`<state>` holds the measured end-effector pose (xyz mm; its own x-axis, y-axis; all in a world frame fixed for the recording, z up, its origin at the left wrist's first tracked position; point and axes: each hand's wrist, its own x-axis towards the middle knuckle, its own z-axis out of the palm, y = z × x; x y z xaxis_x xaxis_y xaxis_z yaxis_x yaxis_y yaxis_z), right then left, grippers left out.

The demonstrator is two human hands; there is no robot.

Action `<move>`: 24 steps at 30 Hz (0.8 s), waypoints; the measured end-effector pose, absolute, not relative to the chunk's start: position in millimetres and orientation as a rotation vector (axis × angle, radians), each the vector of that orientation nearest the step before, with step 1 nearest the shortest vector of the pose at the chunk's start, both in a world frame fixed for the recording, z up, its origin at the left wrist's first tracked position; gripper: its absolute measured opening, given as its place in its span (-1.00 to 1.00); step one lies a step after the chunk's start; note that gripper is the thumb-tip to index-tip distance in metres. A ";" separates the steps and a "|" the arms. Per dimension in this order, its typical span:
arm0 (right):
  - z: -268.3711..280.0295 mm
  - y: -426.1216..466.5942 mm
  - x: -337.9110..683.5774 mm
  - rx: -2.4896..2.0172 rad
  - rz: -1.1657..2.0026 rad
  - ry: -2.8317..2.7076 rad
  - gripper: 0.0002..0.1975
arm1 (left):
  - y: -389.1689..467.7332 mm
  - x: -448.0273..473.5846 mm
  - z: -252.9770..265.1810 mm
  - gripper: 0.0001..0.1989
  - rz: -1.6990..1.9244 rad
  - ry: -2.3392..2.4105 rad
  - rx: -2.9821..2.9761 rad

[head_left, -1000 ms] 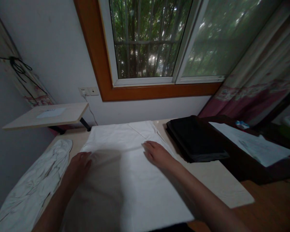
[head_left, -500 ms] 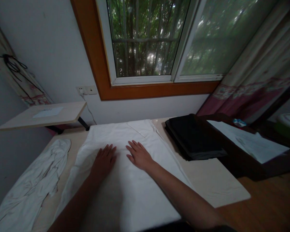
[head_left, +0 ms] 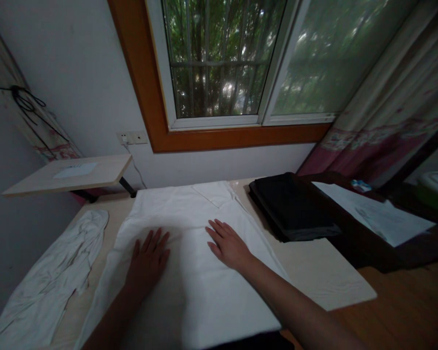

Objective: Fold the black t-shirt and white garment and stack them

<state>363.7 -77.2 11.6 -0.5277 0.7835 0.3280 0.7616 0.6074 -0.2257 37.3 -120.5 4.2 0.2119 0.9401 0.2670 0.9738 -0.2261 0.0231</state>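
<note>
nearest us, the cloth (head_left: 211, 296) lies white and mostly flat on the pale table (head_left: 336, 279), its near edge by a dark patch at the bottom that we cannot make out. we rest our left hand (head_left: 148, 260) palm down on its left half, in shadow, fingers splayed. our right hand (head_left: 229, 244) lies palm down on its right half, fingers spread and angled up toward the left; bare cloth shows between the two hands. past our fingers, the cloth's far part has a thin slanting crease.

to the left of the cloth we see a crumpled white bundle (head_left: 54, 279); to the right, a folded black stack (head_left: 290, 206). beyond the stack, a sheet (head_left: 374, 214) lies on a dark surface. at the table's far left stands a shelf (head_left: 29, 183) on black legs, bearing a note (head_left: 75, 170). behind, on the wall, we find a socket (head_left: 131, 138) with a white cord, then the brown-framed window (head_left: 222, 58), with bars and greenery beyond.
</note>
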 end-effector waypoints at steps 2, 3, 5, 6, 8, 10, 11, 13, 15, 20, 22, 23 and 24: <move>12.7 -76.1 372.8 -1.269 0.064 -2.421 -0.51 | -124.4 31.0 3.9 -0.48 -0.338 -1.889 -2.293; 13.3 -74.8 377.8 -1.292 0.059 -2.407 -0.52 | -125.7 26.8 3.8 -0.49 -0.340 -1.903 -2.277; 14.9 -71.9 388.1 -1.348 0.043 -2.372 -0.53 | -127.4 16.7 4.3 -0.50 -0.358 -1.916 -2.246; 16.0 -70.6 393.2 -1.381 0.034 -2.353 -0.54 | -128.1 11.0 5.0 -0.51 -0.373 -1.914 -2.233; 18.7 -69.3 402.7 -1.453 0.014 -2.313 -0.57 | -129.8 -1.3 7.2 -0.53 -0.406 -1.910 -2.207; 22.2 -69.7 410.9 -1.533 -0.010 -2.266 -0.60 | -132.7 -14.9 9.8 -0.54 -0.425 -1.925 -2.177; 24.1 -70.4 414.5 -1.575 -0.023 -2.243 -0.61 | -134.6 -22.1 10.9 -0.54 -0.429 -1.947 -2.156; 28.0 -72.0 420.6 -1.662 -0.056 -2.204 -0.64 | -138.9 -36.8 12.2 -0.52 -0.445 -2.007 -2.103; 31.5 -73.5 424.9 -1.736 -0.092 -2.176 -0.67 | -142.9 -50.4 12.2 -0.52 -0.483 -2.062 -2.056; 36.3 -77.3 427.6 -1.630 -0.054 -2.259 -0.72 | -147.7 -66.9 9.8 -0.57 -0.580 -2.038 -2.175; 36.5 -79.7 426.9 -1.454 0.035 -2.356 -0.75 | -148.8 -65.7 8.6 -0.62 -0.574 -1.956 -2.362; 36.2 -81.0 426.6 -1.370 0.078 -2.396 -0.75 | -149.6 -64.2 7.9 -0.64 -0.564 -1.912 -2.455; 35.8 -82.3 426.3 -1.302 0.113 -2.427 -0.77 | -150.6 -62.5 7.2 -0.66 -0.553 -1.873 -2.531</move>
<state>426.3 -82.3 35.8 -0.4969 0.8167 0.2934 0.7859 0.5669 -0.2471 -62.5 -150.6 7.2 0.2542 0.9366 0.2412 0.9174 -0.3125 0.2464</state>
